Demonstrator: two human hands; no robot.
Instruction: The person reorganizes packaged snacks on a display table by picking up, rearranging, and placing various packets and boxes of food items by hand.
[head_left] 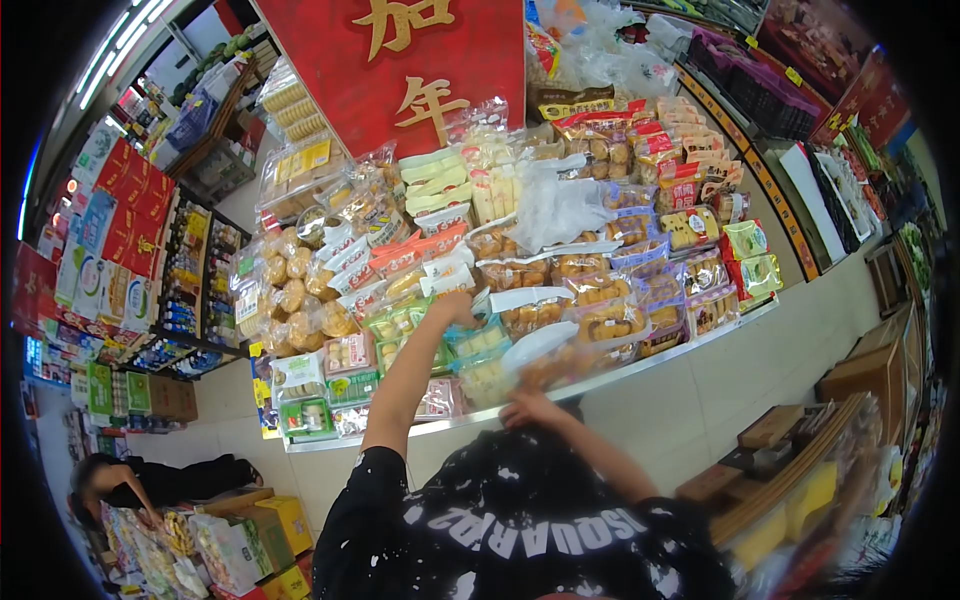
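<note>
My left hand (457, 309) reaches over the middle of the display, among small white and teal packs; its fingertips are partly hidden, and whether it grips anything is unclear. Near the front edge, my right hand (532, 409) has its fingers closed at the lower end of a clear bag of pastries (545, 368), which is tilted and blurred. Beside this bag lie teal-edged packs (478, 343) on the left and bagged round pastries (612, 322) on the right.
The display's metal front edge (440, 437) runs just ahead of my body. A red sign (340, 60) stands at the back. Cardboard boxes (868, 365) are at the right. At the lower left, a person (170, 482) in dark clothes is by stacked packages.
</note>
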